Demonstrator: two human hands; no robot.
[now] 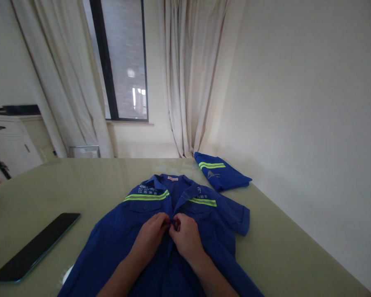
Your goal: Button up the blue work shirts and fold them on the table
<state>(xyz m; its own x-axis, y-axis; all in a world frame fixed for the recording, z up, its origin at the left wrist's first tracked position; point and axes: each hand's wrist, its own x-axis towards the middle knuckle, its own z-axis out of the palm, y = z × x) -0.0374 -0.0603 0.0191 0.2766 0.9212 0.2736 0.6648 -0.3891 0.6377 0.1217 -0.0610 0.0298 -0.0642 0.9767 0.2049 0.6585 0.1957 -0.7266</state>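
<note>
Both left hand and right hand pinch the creased blue cloth work shirt's front opening, fingertips nearly meeting.

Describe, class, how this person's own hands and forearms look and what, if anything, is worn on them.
The left hand and right hand are ungloved. The left forearm and right forearm show no sleeve, watch or bracelet as far as the picture reaches. No ring shows, though some fingers are partly hidden.
</note>
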